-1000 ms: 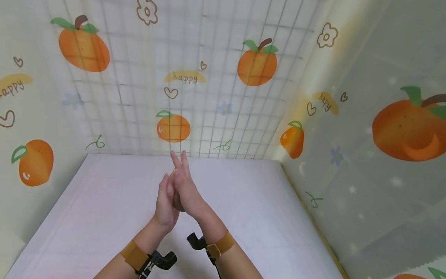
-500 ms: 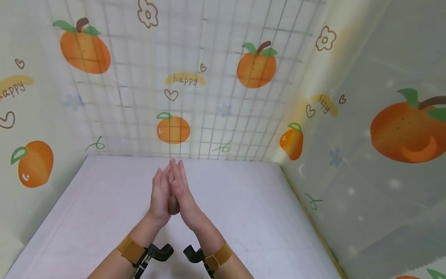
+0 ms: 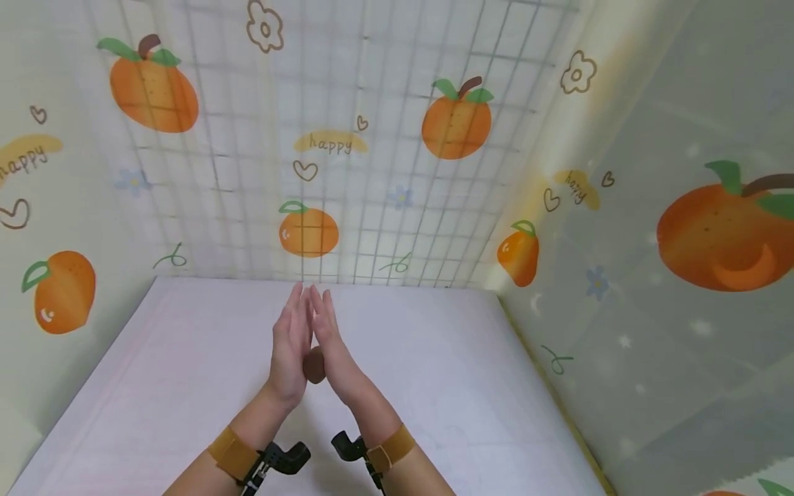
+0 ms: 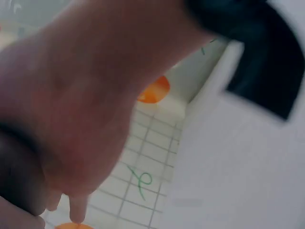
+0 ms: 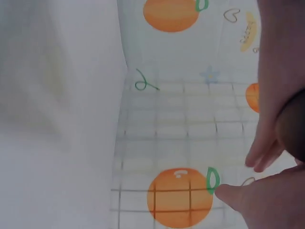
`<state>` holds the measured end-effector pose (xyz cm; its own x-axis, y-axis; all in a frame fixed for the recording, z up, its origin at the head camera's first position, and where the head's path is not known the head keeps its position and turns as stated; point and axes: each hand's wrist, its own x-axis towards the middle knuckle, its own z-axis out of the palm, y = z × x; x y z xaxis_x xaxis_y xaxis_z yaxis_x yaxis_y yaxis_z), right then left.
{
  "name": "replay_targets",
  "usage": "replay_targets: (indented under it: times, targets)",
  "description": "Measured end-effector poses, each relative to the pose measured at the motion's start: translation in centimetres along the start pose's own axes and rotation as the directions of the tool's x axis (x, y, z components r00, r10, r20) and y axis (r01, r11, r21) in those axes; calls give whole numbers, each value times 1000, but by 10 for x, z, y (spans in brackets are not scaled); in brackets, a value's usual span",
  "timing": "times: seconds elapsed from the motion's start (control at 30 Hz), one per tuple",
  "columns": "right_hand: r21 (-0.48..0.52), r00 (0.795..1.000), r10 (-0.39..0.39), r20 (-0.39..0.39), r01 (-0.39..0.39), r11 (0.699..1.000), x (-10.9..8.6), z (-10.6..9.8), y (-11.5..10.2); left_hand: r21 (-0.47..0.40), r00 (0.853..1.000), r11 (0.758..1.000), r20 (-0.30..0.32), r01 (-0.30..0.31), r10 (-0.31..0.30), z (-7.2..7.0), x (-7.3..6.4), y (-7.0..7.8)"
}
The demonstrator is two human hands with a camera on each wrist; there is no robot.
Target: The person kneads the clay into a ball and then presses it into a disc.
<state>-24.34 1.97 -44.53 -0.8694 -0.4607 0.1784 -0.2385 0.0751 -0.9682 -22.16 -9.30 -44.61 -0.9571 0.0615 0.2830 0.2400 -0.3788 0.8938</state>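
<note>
A smooth, rounded brown lump (image 3: pixel 315 365), like clay or dough, sits between the heels of two palms that face each other. On its left side lies my left hand (image 3: pixel 289 351), fingers extended and pointing up and away. My right hand (image 3: pixel 336 351) presses from the other side, its fingers also straight. Toward the tips the two hands lean together, with slim gaps between the fingers. In the left wrist view the lump (image 4: pixel 19 176) is dark and blurred at the left edge. The right wrist view catches the lump (image 5: pixel 293 126) at its right border, partly cut off.
Below the hands spreads a white tabletop (image 3: pixel 434 386). Its right edge (image 3: pixel 558 399) meets a printed curtain (image 3: pixel 645 358). A wire grid (image 3: pixel 372 207) shows through the fabric at the back. Each wrist wears a brown strap (image 3: pixel 233 452) with a black camera mount (image 3: pixel 287 457).
The hands have shifted against each other around the lump, from crossed and offset to nearly level. More of the lump shows now between the palms. The head view has tilted slightly.
</note>
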Motion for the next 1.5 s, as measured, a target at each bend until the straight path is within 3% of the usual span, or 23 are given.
replay_targets:
  times: [0.17,0.37,0.57,0.8,0.97,1.1,1.27,1.5]
  targets:
    - [7,998,-57,36,57,998,-6,11,-10,-51,1000,999,4,17,-17,-9,4,-3]
    - [-105,996,-88,21,90,990,0,7,-28,-85,999,995,27,44,-42,-2,-3,-12]
    - [-103,998,-55,-4,55,993,13,0,-16,-110,999,994,49,11,-6,-1,-5,-11]
    - [-30,1000,17,4,-17,999,6,5,4,-7,1000,1000,22,21,-21,-11,3,-8]
    - [-50,998,-36,41,38,998,1,12,-4,22,997,997,28,71,-72,-18,7,-14]
    - [-70,998,-59,19,60,996,8,8,-14,16,990,991,42,133,-134,-15,6,-21]
    - [-51,1000,-20,-21,19,999,23,-1,-6,8,994,996,70,88,-89,-9,5,-25]
    - [5,998,57,11,-57,998,20,4,25,20,999,999,7,39,-39,-19,9,-20]
